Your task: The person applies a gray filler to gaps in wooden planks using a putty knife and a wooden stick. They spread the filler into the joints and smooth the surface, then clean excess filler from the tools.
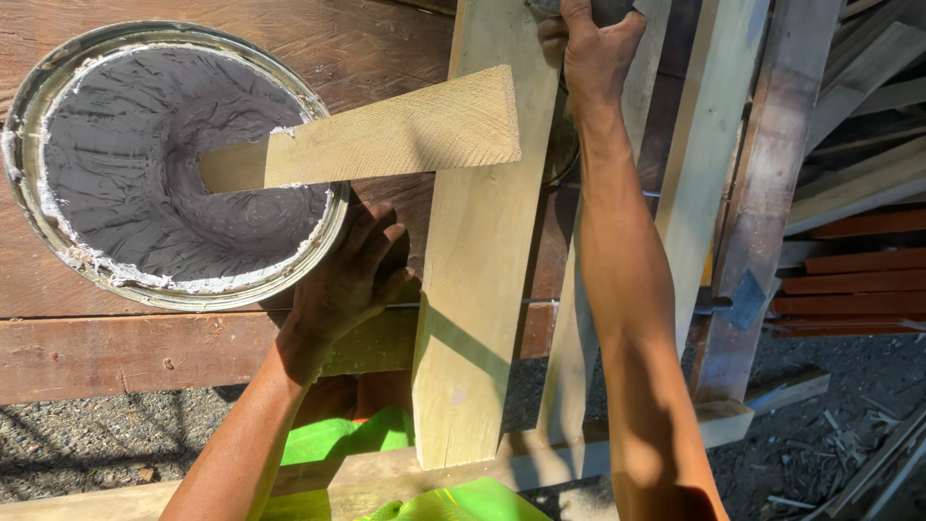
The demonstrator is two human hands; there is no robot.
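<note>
Nearest to us, we see our left hand resting flat with spread fingers on the dark brown wooden board, holding nothing, just beside the one round metal can of grey paste. One pale flat wooden stick lies across the can rim, its end in the paste. One long pale wooden plank runs away from us. Farther, our right hand closes on a dark object at the top edge; we cannot tell what it is.

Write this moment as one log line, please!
left hand: flat on brown board beside putty can | right hand: gripping dark tool | wooden stick: resting in grey putty
</note>
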